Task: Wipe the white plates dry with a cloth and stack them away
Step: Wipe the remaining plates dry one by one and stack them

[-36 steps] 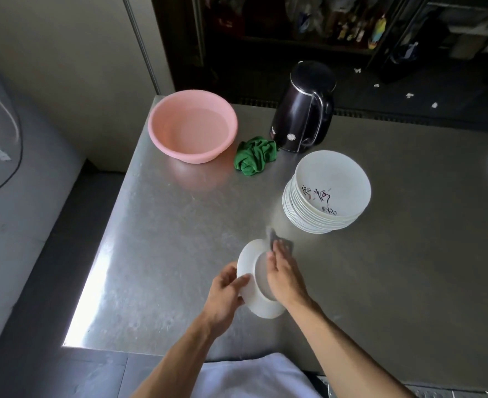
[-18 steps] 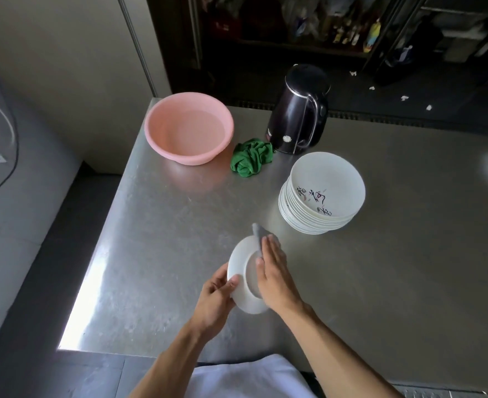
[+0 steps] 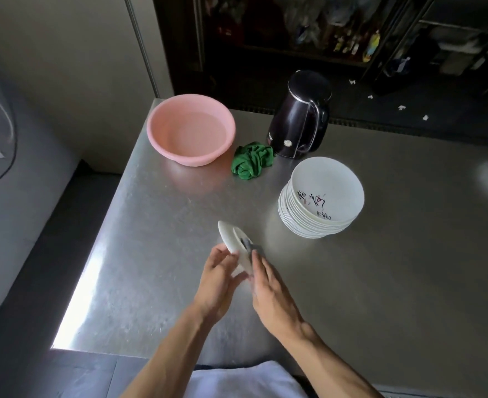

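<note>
Pinched at its near rim by the left hand (image 3: 219, 274), the white plate (image 3: 231, 235) stands on edge, long axis running away. The right hand (image 3: 268, 288) presses a grey cloth (image 3: 252, 247) flat-fingered against its right face. The plate stack (image 3: 308, 222) lies beyond and rightward, nearer the right hand.

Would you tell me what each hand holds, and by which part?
The left hand grips the plate by its near rim; the right hand presses a grey cloth against the plate's face.
</note>
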The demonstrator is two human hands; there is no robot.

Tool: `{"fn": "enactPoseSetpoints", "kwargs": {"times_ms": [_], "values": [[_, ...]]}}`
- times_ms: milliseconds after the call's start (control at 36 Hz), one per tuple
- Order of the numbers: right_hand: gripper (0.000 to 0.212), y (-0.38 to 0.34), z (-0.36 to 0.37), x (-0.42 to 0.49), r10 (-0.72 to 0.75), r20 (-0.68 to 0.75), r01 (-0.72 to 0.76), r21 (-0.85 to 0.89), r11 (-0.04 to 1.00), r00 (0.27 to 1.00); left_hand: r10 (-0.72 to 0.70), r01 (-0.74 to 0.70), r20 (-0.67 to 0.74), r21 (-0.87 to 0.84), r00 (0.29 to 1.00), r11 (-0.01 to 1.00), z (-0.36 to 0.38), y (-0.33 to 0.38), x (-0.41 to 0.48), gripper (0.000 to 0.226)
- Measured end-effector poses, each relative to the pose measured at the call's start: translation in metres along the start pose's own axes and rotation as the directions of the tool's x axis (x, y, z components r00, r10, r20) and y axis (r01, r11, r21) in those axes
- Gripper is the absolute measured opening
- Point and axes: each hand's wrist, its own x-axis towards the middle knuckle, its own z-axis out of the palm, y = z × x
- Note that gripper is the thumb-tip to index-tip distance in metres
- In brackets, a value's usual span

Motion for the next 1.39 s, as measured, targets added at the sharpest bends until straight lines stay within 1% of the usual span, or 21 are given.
{"fn": "enactPoseSetpoints", "kwargs": {"times_ms": [56, 111, 139, 194, 278, 389, 472, 528, 583, 667, 722, 778, 833, 889, 944, 1028, 1111, 1194, 1278, 1333, 1389], "values": [[0.054, 0.006, -0.007, 0.009, 0.09, -0.018, -0.088, 0.074, 0.993, 0.996, -0.025, 0.022, 0.033, 0.077, 0.999, 0.997, -0.004, -0.005, 0.002, 0.021], [0.052, 0.013, -0.012, 0.019, 0.268, -0.074, -0.249, 0.197, 0.948, 0.961, 0.021, 0.0, -0.102, 0.2, 0.995, 0.98, -0.011, -0.014, 0.007, 0.027], [0.049, 0.015, -0.014, 0.025, 0.385, -0.086, -0.354, 0.253, 0.9, 0.919, 0.049, 0.003, -0.184, 0.276, 0.982, 0.961, -0.014, -0.018, 0.01, 0.035], [0.039, 0.023, -0.016, 0.033, 0.581, -0.007, -0.543, 0.35, 0.764, 0.814, 0.057, 0.057, -0.285, 0.378, 0.957, 0.924, -0.021, -0.024, 0.013, 0.053], [0.021, 0.039, -0.011, 0.032, 0.72, 0.157, -0.71, 0.399, 0.58, 0.676, 0.0, 0.095, -0.26, 0.351, 0.966, 0.932, -0.029, -0.03, 0.011, 0.041], [0.023, 0.051, -0.001, 0.017, 0.799, 0.261, -0.799, 0.454, 0.394, 0.542, -0.082, 0.153, -0.249, 0.28, 0.965, 0.948, -0.03, -0.036, 0.002, 0.031], [0.026, 0.05, 0.0, 0.013, 0.87, 0.175, -0.795, 0.519, 0.316, 0.46, -0.063, 0.142, -0.266, 0.29, 0.962, 0.946, -0.023, -0.038, 0.001, 0.029], [0.036, 0.047, -0.001, 0.014, 0.901, 0.07, -0.766, 0.557, 0.321, 0.428, -0.051, 0.137, -0.285, 0.292, 0.957, 0.947, -0.018, -0.034, 0.0, 0.031], [0.043, 0.041, -0.001, 0.014, 0.867, -0.016, -0.732, 0.529, 0.43, 0.498, -0.051, 0.138, -0.29, 0.288, 0.956, 0.948, -0.014, -0.031, -0.001, 0.033], [0.044, 0.032, 0.003, 0.013, 0.634, -0.106, -0.564, 0.363, 0.742, 0.766, -0.042, 0.129, -0.269, 0.313, 0.962, 0.941, -0.01, -0.03, -0.002, 0.033], [0.044, 0.028, 0.014, 0.014, 0.445, 0.001, -0.437, 0.187, 0.88, 0.896, -0.05, 0.13, -0.246, 0.323, 0.968, 0.937, -0.004, -0.031, -0.003, 0.034], [0.041, 0.021, 0.023, 0.018, 0.391, 0.253, -0.427, 0.108, 0.898, 0.885, -0.068, 0.135, -0.215, 0.314, 0.974, 0.94, 0.001, -0.033, -0.002, 0.036], [0.043, 0.015, 0.031, 0.019, 0.354, 0.384, -0.408, 0.066, 0.911, 0.853, -0.084, 0.137, -0.19, 0.29, 0.978, 0.947, 0.003, -0.033, -0.001, 0.038], [0.047, 0.012, 0.034, 0.017, 0.253, 0.424, -0.328, 0.114, 0.938, 0.87, -0.08, 0.129, -0.188, 0.268, 0.979, 0.955, 0.001, -0.03, 0.002, 0.039], [0.05, 0.011, 0.03, 0.011, 0.055, 0.442, -0.155, 0.193, 0.969, 0.895, -0.071, 0.122, -0.224, 0.219, 0.972, 0.968, -0.006, -0.025, 0.008, 0.04], [0.046, 0.02, 0.02, -0.005, -0.162, 0.462, 0.028, 0.282, 0.959, 0.872, -0.071, 0.124, -0.331, 0.142, 0.941, 0.982, -0.021, -0.016, 0.014, 0.04], [0.044, 0.04, 0.017, -0.01, -0.09, 0.469, 0.022, 0.149, 0.989, 0.878, -0.037, 0.097, -0.344, 0.159, 0.938, 0.983, -0.033, -0.013, 0.012, 0.035], [0.051, 0.039, 0.022, 0.01, 0.138, 0.499, -0.136, -0.04, 0.99, 0.856, -0.017, 0.092, -0.313, 0.227, 0.95, 0.969, -0.035, -0.017, 0.005, 0.036], [0.052, 0.021, 0.028, 0.031, 0.268, 0.456, -0.259, -0.082, 0.962, 0.849, -0.035, 0.102, -0.254, 0.258, 0.967, 0.961, -0.028, -0.022, 0.0, 0.037], [0.054, 0.007, 0.032, 0.035, 0.207, 0.434, -0.242, 0.025, 0.97, 0.877, -0.039, 0.094, -0.206, 0.267, 0.978, 0.959, -0.025, -0.022, 0.0, 0.04], [0.055, -0.006, 0.032, 0.031, 0.031, 0.41, -0.108, 0.166, 0.98, 0.911, -0.038, 0.085, -0.19, 0.246, 0.981, 0.966, -0.024, -0.02, 0.003, 0.042]]}}
